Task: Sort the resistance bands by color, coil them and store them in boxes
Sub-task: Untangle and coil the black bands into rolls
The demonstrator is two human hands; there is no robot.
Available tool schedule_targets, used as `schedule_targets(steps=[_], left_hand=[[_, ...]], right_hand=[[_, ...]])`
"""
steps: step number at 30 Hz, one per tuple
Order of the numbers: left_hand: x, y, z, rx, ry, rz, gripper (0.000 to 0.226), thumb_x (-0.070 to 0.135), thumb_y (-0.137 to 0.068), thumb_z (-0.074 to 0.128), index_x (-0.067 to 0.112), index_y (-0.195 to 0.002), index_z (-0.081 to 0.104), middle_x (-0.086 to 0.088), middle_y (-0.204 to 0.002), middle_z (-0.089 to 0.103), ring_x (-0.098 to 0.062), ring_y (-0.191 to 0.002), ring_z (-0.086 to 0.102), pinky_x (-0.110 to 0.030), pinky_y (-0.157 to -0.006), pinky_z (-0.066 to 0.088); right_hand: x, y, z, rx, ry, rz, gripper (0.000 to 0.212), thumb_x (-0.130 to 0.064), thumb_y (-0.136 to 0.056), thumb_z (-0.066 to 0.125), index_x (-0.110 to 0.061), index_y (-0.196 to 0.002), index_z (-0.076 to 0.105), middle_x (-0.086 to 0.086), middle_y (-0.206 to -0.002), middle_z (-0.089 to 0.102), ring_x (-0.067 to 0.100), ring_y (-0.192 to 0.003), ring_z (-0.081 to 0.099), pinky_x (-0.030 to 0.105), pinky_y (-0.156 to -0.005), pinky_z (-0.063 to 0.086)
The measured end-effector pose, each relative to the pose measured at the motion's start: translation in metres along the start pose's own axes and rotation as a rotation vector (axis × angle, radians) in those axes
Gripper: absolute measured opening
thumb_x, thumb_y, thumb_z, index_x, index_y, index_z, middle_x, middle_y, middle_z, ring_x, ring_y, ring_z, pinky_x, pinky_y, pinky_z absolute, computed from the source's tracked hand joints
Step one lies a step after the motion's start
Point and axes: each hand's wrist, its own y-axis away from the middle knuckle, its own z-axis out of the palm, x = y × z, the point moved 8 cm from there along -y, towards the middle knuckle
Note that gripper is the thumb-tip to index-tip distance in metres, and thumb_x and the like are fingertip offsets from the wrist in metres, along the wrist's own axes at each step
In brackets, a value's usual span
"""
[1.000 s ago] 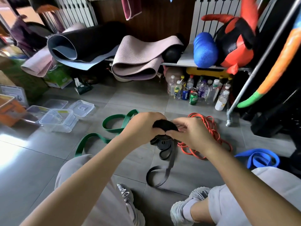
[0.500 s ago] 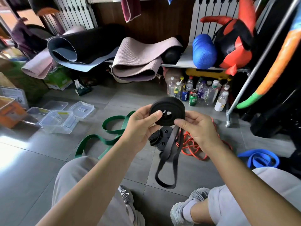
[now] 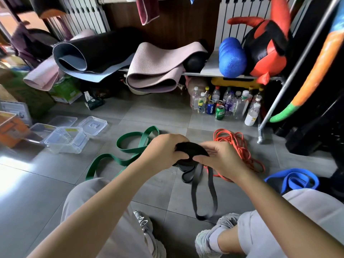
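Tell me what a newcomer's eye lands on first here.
At centre, the left hand and right hand grip a half-coiled black band, its loose loop hanging down. On the floor lie a green band to its left, an orange band and a blue band to its right; clear boxes stand far left.

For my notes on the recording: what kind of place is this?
Likely a storage corner for exercise gear, perhaps at home: rolled yoga mats, a blue foam roller, and resistance bands on the tiled floor.

Cluttered home storage corner: rolled yoga mats (image 3: pixel 149 67), radiator (image 3: pixel 240 13), bottles (image 3: pixel 229 103).
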Motion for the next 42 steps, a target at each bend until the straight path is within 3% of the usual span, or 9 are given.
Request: schedule_targets(steps=[3,6,10,15,17,22,26,37,42], left_hand=[[-0.016,0.005,-0.001,0.104,0.401,-0.122,0.028,0.006,-0.076,0.072,0.017,-0.101,0.070,0.006,-0.082,0.068,-0.016,-0.084,0.066,-0.031,-0.079,0.054],[-0.026,0.012,-0.001,0.195,0.819,-0.261,0.031,-0.007,-0.076,0.069,0.021,-0.090,0.068,0.004,-0.079,0.072,-0.022,-0.084,0.068,-0.041,-0.079,0.058],[-0.029,0.017,0.011,0.210,1.203,-0.322,0.034,0.005,-0.077,0.068,0.008,-0.110,0.064,-0.016,-0.104,0.069,-0.033,-0.101,0.065,-0.047,-0.087,0.052],[-0.028,0.021,0.032,0.121,1.491,-0.352,0.036,0.012,-0.075,0.063,0.007,-0.111,0.061,-0.010,-0.099,0.069,-0.019,-0.087,0.068,-0.028,-0.073,0.057],[-0.029,0.023,0.036,0.062,1.397,-0.405,0.025,0.006,-0.081,0.063,0.008,-0.106,0.058,-0.013,-0.103,0.066,-0.021,-0.090,0.067,-0.033,-0.077,0.058],[-0.014,0.015,0.005,0.054,0.026,-0.141,0.063,0.024,-0.078,0.073,0.022,-0.133,0.043,-0.001,-0.128,0.051,-0.019,-0.116,0.047,-0.034,-0.097,0.040],[0.006,0.012,0.013,-0.038,-0.191,0.006,0.044,0.023,-0.083,0.063,0.030,-0.125,0.054,0.003,-0.115,0.063,-0.021,-0.107,0.055,-0.029,-0.082,0.042],[-0.022,0.027,-0.013,0.233,0.700,-0.201,0.035,-0.009,-0.076,0.068,0.024,-0.087,0.067,0.004,-0.082,0.070,-0.001,-0.068,0.064,-0.014,-0.060,0.050],[-0.033,0.032,-0.001,0.269,1.182,-0.354,0.027,-0.003,-0.082,0.063,0.010,-0.106,0.065,-0.009,-0.101,0.070,-0.025,-0.096,0.066,-0.040,-0.085,0.055]], right_hand=[[0.004,-0.001,-0.007,0.000,-0.107,0.011,0.033,-0.009,-0.076,0.075,-0.035,-0.096,0.068,-0.005,-0.095,0.074,0.009,-0.090,0.069,0.038,-0.088,0.054],[0.005,-0.003,-0.014,0.040,-0.263,-0.001,0.035,-0.002,-0.073,0.074,-0.030,-0.094,0.067,-0.012,-0.088,0.073,0.005,-0.088,0.069,0.024,-0.084,0.052],[-0.003,-0.006,-0.019,0.091,-0.432,-0.046,0.034,0.009,-0.073,0.067,-0.019,-0.092,0.066,-0.015,-0.080,0.073,0.002,-0.083,0.069,0.014,-0.075,0.051],[-0.010,-0.008,-0.019,0.100,-0.493,-0.062,0.027,0.004,-0.072,0.068,-0.018,-0.088,0.067,-0.013,-0.079,0.073,0.003,-0.082,0.069,0.015,-0.073,0.052],[-0.007,-0.008,-0.017,0.065,-0.422,-0.051,0.028,0.000,-0.071,0.070,-0.021,-0.088,0.068,-0.012,-0.080,0.073,0.005,-0.082,0.069,0.016,-0.075,0.052],[0.006,-0.007,-0.003,-0.028,0.021,-0.005,0.021,-0.012,-0.073,0.078,-0.021,-0.091,0.073,-0.002,-0.088,0.074,0.015,-0.085,0.070,0.040,-0.082,0.056],[-0.002,-0.005,0.010,-0.057,0.214,-0.024,0.019,-0.022,-0.073,0.077,-0.023,-0.092,0.074,-0.005,-0.082,0.073,0.012,-0.079,0.067,0.039,-0.074,0.053],[0.004,0.006,-0.009,-0.019,-0.306,0.031,0.035,0.003,-0.072,0.072,-0.024,-0.094,0.067,-0.017,-0.084,0.072,0.002,-0.085,0.068,0.018,-0.081,0.053],[0.001,0.002,-0.011,0.059,-0.483,0.030,0.038,0.012,-0.074,0.065,-0.019,-0.097,0.065,-0.014,-0.082,0.073,0.003,-0.086,0.069,0.017,-0.077,0.053]])
